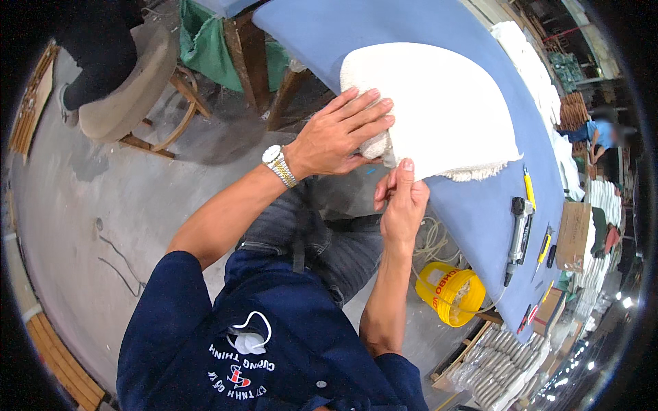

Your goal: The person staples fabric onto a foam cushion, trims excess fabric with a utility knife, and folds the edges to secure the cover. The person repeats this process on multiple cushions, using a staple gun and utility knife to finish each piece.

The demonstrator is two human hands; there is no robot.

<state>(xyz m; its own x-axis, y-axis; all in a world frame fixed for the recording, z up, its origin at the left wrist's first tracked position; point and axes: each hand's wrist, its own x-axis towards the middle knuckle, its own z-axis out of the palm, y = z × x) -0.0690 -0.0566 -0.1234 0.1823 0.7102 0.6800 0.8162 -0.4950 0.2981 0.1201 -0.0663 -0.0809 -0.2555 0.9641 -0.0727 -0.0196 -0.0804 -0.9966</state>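
Note:
A white fabric-covered pad (445,103), shaped like a chair seat, rests on the blue table and juts past its near-left edge. Its far side is rounded, and loose, frayed cloth shows along its near-right edge. My left hand (343,133) lies on the pad's left edge with fingers stretched out over folded cloth; the thumb is partly tucked below. At the pad's near corner, my right hand (403,202) pinches the fabric edge between thumb and curled fingers. What lies beneath the pad is hidden.
On the blue table (308,24) lie a pneumatic stapler-like tool (519,236), a yellow-handled tool (529,188) and a yellow cutter (545,245). A yellow bucket (428,291) stands below, beside a coiled hose (435,240). A person sits on a padded chair (133,92) at left.

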